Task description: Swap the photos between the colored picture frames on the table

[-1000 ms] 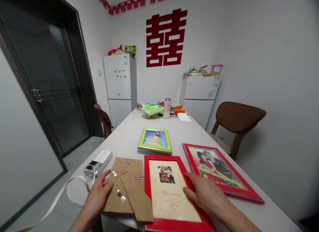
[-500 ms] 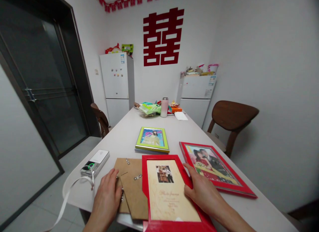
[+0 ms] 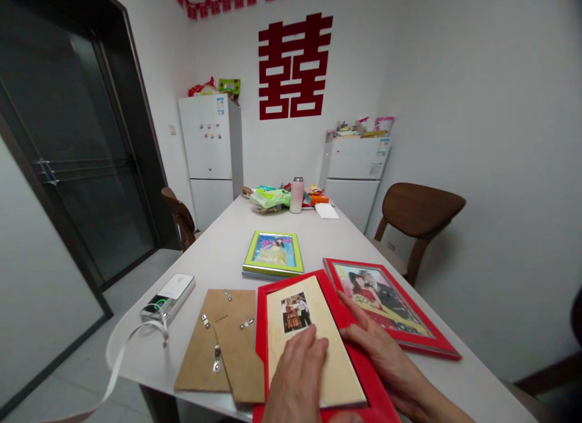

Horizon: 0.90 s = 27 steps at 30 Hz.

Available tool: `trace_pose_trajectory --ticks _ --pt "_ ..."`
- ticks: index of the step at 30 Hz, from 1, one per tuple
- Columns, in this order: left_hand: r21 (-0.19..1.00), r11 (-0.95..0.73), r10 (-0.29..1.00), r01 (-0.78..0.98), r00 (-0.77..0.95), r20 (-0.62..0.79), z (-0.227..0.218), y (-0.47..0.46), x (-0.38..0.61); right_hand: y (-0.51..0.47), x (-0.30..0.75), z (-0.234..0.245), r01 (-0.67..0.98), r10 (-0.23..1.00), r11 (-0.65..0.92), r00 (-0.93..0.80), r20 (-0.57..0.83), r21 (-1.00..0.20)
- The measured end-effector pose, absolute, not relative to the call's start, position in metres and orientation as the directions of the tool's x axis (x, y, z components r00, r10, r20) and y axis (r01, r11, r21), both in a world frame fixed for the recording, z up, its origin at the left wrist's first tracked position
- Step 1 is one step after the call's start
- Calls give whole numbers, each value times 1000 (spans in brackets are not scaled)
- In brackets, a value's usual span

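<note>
A red picture frame lies tilted up at the near table edge, with a cream paper insert bearing a small photo inside it. My left hand lies flat on the insert, fingers stretched toward the photo. My right hand holds the frame's right edge, fingers curled round it. A brown cardboard backing board with metal clips lies on the table to the left of the frame, untouched.
A larger red-framed photo lies to the right, a green-framed photo further back. A white device with a white strap sits at the left edge. Bottle and snacks stand at the far end. Wooden chairs flank the white table.
My left hand left the backing board and moved right onto the insert in the red frame. The frame's right side has lifted under my right hand.
</note>
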State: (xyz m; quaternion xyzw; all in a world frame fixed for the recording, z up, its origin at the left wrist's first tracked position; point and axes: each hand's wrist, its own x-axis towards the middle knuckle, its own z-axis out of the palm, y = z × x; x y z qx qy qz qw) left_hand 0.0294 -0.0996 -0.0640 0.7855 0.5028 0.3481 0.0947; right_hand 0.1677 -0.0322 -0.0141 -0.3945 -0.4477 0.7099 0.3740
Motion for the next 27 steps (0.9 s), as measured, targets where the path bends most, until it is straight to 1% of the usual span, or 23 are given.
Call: trace_pose_trajectory --ticks 2,3,6,8,10,12,14,15,16,18,20,22,24,27 --pt "434 -531 804 728 271 529 -57 -98 33 -33 166 -11 -198 877 -317 -433 -208 -927" --pt "395 -558 771 730 281 571 -52 -99 33 -32 166 -11 -179 881 -301 -429 -201 -937" --pt "299 -610 672 734 280 686 -40 -104 28 -23 165 -15 -39 910 -199 -377 -170 -979" --pt "315 -585 649 747 199 734 -35 -110 19 -16 165 -20 93 930 -107 -344 -133 -990" --pt "430 -494 661 756 6 750 -33 -117 6 -8 167 -27 269 939 14 -335 -80 -963" --pt "608 -341 678 716 -261 687 -34 -125 -9 -2 171 -34 484 945 152 -325 -16 -862" --pt "790 -200 690 579 -489 533 -37 -132 -26 3 174 -41 655 944 255 -327 38 -711" --pt "861 -154 706 484 -556 439 -39 -134 -35 4 176 -45 706 941 291 -333 61 -646" --pt "916 -123 728 381 -592 345 -42 -136 -42 5 177 -48 736 935 323 -344 82 -595" --pt "976 -90 770 200 -607 196 -48 -138 -55 5 178 -53 774 924 370 -364 118 -514" --pt "991 -63 791 116 -600 121 -56 -138 -64 6 178 -55 799 912 404 -388 132 -445" --pt "987 -38 799 158 -588 124 -63 -138 -69 6 176 -57 814 898 435 -422 123 -385" --pt "953 10 816 302 -554 167 -69 -139 -71 6 175 -58 825 887 459 -450 108 -331" --pt "827 103 847 553 -484 219 -73 -141 -74 5 173 -60 840 879 473 -468 88 -267"
